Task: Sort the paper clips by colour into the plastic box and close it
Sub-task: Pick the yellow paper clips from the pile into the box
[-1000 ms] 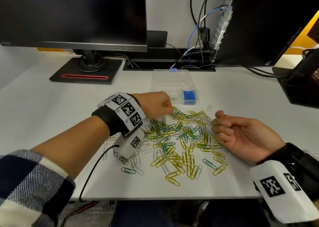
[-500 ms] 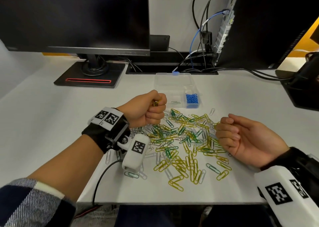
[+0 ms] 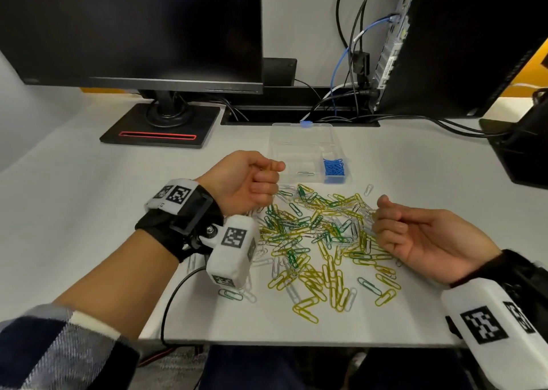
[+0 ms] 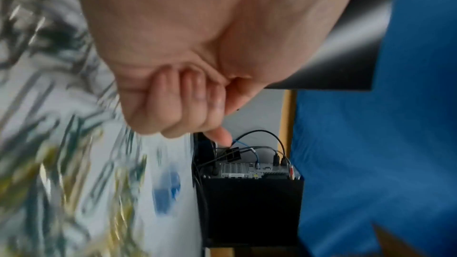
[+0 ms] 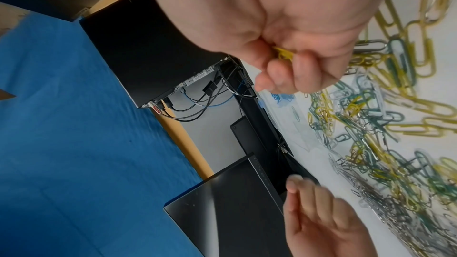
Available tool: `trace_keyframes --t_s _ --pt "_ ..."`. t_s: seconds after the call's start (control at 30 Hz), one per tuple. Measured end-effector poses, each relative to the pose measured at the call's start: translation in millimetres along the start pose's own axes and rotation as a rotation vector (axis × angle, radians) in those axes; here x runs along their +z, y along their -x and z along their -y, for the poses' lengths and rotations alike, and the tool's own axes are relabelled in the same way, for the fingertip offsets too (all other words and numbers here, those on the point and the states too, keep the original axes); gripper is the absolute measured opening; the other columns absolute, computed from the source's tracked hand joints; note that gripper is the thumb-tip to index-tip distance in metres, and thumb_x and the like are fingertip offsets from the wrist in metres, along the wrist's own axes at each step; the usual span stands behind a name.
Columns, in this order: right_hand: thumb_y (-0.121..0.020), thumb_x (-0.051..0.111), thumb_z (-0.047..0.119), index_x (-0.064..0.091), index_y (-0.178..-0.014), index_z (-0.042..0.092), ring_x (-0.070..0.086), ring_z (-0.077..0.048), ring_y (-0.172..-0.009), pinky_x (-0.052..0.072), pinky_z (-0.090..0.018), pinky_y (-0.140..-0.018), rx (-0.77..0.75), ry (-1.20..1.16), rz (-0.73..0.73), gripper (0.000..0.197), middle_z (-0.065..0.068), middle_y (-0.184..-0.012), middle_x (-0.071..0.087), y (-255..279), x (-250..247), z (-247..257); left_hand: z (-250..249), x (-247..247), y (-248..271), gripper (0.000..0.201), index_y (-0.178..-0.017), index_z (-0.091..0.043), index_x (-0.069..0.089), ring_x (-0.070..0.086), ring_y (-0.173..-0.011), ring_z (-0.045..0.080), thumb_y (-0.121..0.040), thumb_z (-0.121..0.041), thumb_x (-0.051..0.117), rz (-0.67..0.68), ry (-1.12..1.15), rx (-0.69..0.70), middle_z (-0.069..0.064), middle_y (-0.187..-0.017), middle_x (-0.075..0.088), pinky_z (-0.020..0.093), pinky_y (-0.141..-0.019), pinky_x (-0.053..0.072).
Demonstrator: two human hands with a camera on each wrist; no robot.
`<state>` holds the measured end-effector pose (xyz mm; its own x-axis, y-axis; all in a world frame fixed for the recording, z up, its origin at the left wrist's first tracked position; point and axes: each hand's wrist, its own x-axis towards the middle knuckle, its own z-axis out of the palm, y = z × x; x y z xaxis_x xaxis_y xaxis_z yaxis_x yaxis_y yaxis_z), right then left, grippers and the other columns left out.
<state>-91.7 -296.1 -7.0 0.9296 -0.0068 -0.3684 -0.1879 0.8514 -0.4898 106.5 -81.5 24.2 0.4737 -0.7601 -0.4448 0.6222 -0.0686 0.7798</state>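
Note:
A heap of yellow, green and silver paper clips [image 3: 320, 241] lies on the white desk. Behind it stands the clear plastic box [image 3: 299, 140] with its lid open. Blue clips [image 3: 334, 167] fill its front right compartment, and a single clip [image 3: 305, 174] lies in the compartment beside them. My left hand [image 3: 267, 179] is a fist, thumb on top, just left of the box; the yellow clip it pinches is almost hidden. In the left wrist view the curled fingers [image 4: 193, 105] show no clip. My right hand [image 3: 385, 220] rests palm up at the heap's right edge, its fingers curled round yellow clips [image 5: 284, 54].
A monitor on a black stand [image 3: 160, 128] is at the back left. A computer tower [image 3: 444, 48] with cables [image 3: 350, 63] stands at the back right, and a black object [image 3: 527, 152] sits at the right edge. The desk's front edge [image 3: 296, 342] runs just below the heap.
My left hand has lifted off the heap, turned thumb-up and drawn in as a fist beside the box. The right hand has stayed in place, palm up.

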Motion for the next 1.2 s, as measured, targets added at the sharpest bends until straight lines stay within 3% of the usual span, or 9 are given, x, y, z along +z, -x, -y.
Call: trace_keyframes --t_s 0.07,0.13,0.23,0.33,0.47,0.6,0.73,0.83,1.2 --pt "-0.064 0.075 -0.003 0.059 -0.085 0.010 0.031 -0.008 -0.051 0.030 -0.022 -0.045 0.042 0.020 0.020 0.030 0.006 -0.065 0.032 1.0 -3.0 3.1 -5.5 -2.3 5.8 0.030 -0.079 -0.009 0.055 0.019 -0.038 0.008 -0.099 -0.024 0.038 -0.149 -0.435 0.082 -0.008 -0.047 0.024 0.018 -0.040 0.013" --pt "-0.071 0.072 0.005 0.059 -0.083 0.013 0.022 -0.008 -0.048 0.027 -0.023 -0.040 0.085 0.099 0.021 0.019 0.007 -0.061 0.025 2.9 -0.3 4.5 -10.2 -1.4 16.9 0.029 -0.079 -0.012 0.064 0.029 -0.033 0.006 -0.096 -0.032 0.054 -0.248 -1.108 0.166 -0.010 -0.041 0.036 0.018 -0.038 0.023" --pt "-0.070 0.072 0.016 0.055 -0.079 0.017 0.009 -0.008 -0.047 0.012 -0.021 -0.037 0.051 0.266 -0.103 0.019 0.009 -0.056 0.018 5.0 7.2 4.4 -9.1 -1.8 27.5 0.009 -0.080 -0.022 0.070 0.044 -0.040 -0.001 -0.082 -0.030 0.073 -0.208 -1.620 0.141 -0.013 -0.046 0.046 0.020 -0.046 0.032" --pt "-0.060 0.084 0.019 0.054 -0.078 0.019 0.008 -0.007 -0.046 0.010 -0.020 -0.036 0.008 0.519 -0.166 0.036 0.008 -0.055 0.016 9.1 19.1 -0.6 -0.2 -0.2 26.5 0.010 -0.081 -0.025 0.072 0.044 -0.051 0.003 -0.077 -0.031 0.077 -0.196 -1.686 0.093 -0.012 -0.058 0.047 0.020 -0.051 0.034" --pt "-0.079 0.067 0.017 0.063 -0.087 0.006 0.012 -0.009 -0.046 0.009 -0.018 -0.039 -0.040 0.968 -0.234 0.014 0.002 -0.059 0.016 14.7 41.5 -7.7 8.1 2.4 19.8 0.016 -0.082 -0.020 0.072 0.048 -0.057 0.006 -0.075 -0.031 0.080 -0.198 -1.688 0.093 -0.009 -0.062 0.051 0.021 -0.052 0.036" --pt "-0.087 0.069 0.020 0.071 -0.089 0.011 0.034 -0.006 -0.034 0.025 -0.012 -0.037 -0.131 1.508 -0.196 0.010 0.010 -0.040 0.043 6.8 67.3 -14.9 7.1 1.2 19.1 0.013 -0.085 -0.019 0.071 0.047 -0.056 0.006 -0.076 -0.022 0.079 -0.193 -1.701 0.114 -0.008 -0.062 0.051 0.021 -0.050 0.034" --pt "-0.087 0.067 0.029 0.073 -0.087 0.023 0.055 0.006 -0.062 0.036 -0.010 -0.052 -0.207 1.935 -0.184 0.008 0.020 -0.073 0.062 -21.6 87.6 -20.3 5.4 2.6 20.0 0.008 -0.083 -0.019 0.069 0.046 -0.054 0.007 -0.079 -0.019 0.075 -0.182 -1.722 0.132 -0.009 -0.061 0.049 0.021 -0.049 0.034" --pt "-0.086 0.068 0.026 0.073 -0.090 0.021 0.057 -0.004 -0.075 0.040 -0.016 -0.061 -0.175 2.027 -0.166 0.008 0.009 -0.095 0.065 -50.0 94.8 -20.1 9.1 2.8 18.9 0.005 -0.079 -0.021 0.070 0.047 -0.053 0.005 -0.078 -0.020 0.075 -0.165 -1.740 0.143 -0.012 -0.057 0.049 0.021 -0.049 0.034" --pt "-0.083 0.072 0.023 0.070 -0.085 0.015 0.060 -0.016 -0.083 0.046 -0.025 -0.067 -0.069 2.199 -0.161 0.008 -0.001 -0.099 0.068 -99.2 100.5 -31.0 12.6 5.9 14.3 0.009 -0.076 -0.023 0.068 0.047 -0.055 0.006 -0.077 -0.022 0.076 -0.139 -1.769 0.184 -0.011 -0.060 0.049 0.022 -0.050 0.034"
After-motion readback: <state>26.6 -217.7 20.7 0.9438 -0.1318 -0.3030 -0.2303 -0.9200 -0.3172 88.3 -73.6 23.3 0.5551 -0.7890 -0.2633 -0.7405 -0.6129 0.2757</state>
